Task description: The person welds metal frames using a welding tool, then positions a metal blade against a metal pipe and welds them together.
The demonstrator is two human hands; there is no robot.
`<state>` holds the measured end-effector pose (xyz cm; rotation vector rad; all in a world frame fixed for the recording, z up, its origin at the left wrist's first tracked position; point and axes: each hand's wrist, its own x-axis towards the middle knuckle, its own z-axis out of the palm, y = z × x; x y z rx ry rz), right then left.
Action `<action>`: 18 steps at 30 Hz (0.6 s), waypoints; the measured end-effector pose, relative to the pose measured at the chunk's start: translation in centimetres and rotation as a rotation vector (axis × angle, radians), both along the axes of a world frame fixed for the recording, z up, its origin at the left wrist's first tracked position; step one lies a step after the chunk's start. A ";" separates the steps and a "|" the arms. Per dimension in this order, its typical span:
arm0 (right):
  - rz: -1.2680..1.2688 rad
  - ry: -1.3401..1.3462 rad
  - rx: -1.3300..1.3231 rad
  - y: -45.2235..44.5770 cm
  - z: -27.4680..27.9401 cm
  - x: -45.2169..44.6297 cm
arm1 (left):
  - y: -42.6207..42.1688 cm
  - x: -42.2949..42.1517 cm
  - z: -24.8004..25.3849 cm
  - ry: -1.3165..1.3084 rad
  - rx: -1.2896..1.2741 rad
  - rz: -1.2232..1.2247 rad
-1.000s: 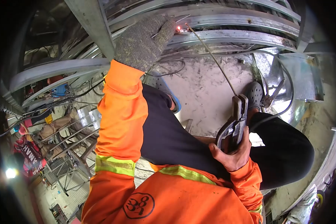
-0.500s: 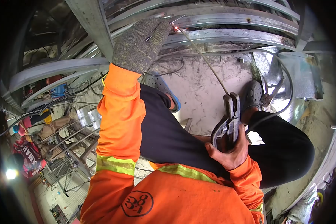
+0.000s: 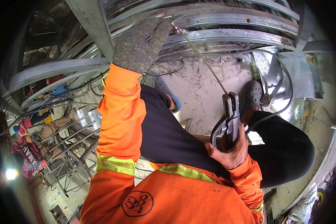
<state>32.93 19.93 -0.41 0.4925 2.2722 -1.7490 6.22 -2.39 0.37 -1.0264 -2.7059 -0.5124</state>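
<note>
Work seems under way but unfinished: a thin tan rod in a dark metal holder, gripped by the bare right hand, is held at silver metal bars beside the grey-gloved left hand, whose grip cannot be told.

My knitted glove is rough, matt cloth. My electrode holder is dull, worn metal, its welding rod matt. The steel bar looks smooth and glossy; my clog, matt plastic.

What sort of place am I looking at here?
Probably a metalworking shop or building site: the right hand holds what looks like a welding clamp gripping a thin rod, and metal beams run across the top.
</note>
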 end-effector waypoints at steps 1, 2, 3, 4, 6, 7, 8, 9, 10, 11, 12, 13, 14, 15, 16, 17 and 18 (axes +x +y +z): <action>0.000 0.000 0.000 0.0 0.0 0.0 | -0.1 -0.1 0.0 -0.004 -0.002 -0.008; 0.002 -0.001 0.003 0.0 0.1 -0.1 | -0.4 -0.2 -0.2 -0.004 -0.002 -0.008; 0.005 -0.001 0.006 0.0 0.1 -0.1 | -0.7 -0.2 -0.4 0.072 -0.077 -0.040; 0.004 -0.001 0.006 0.0 0.0 0.0 | -0.8 -0.4 -0.6 0.148 -0.152 -0.073; 0.013 0.020 0.044 -0.2 -0.4 0.4 | -1.4 -1.0 -0.7 0.174 -0.245 -0.126; 0.013 0.020 0.044 -0.2 -0.5 0.4 | -2.0 -1.2 -0.6 0.273 -0.433 -0.180; -0.020 -0.006 -0.004 -0.3 -0.7 0.5 | -1.9 -1.4 -1.1 0.298 -0.273 -0.194; -0.052 -0.032 -0.052 -0.4 -0.9 0.6 | -0.7 -1.3 -0.8 0.321 -0.114 -0.207; -0.004 -0.002 -0.012 -0.3 -1.5 1.1 | -0.4 -1.6 -0.9 0.362 -0.067 -0.236; -0.004 -0.003 -0.012 -0.3 -1.5 1.2 | -0.7 -1.7 -1.2 0.361 -0.067 -0.236; 0.017 0.007 0.015 -0.3 -1.2 0.9 | -1.1 -1.7 -1.4 0.369 -0.081 -0.246; 0.037 0.017 0.042 -0.2 -1.0 0.8 | -1.4 -1.8 -1.5 0.377 -0.095 -0.256; 0.037 0.017 0.042 -0.3 -1.1 0.8 | -1.6 -1.8 -1.7 0.376 -0.095 -0.256; 0.031 0.049 0.046 -0.3 -1.3 0.9 | -1.4 -1.9 -1.6 0.404 -0.115 -0.269; 0.024 0.081 0.050 -0.4 -1.4 1.0 | -1.4 -1.9 -1.5 0.431 -0.135 -0.283; 0.024 0.081 0.049 -0.4 -1.3 0.9 | -1.5 -2.0 -1.6 0.431 -0.135 -0.283; 0.035 0.076 0.073 -0.3 -1.1 0.7 | -1.5 -2.2 -1.6 0.394 -0.122 -0.252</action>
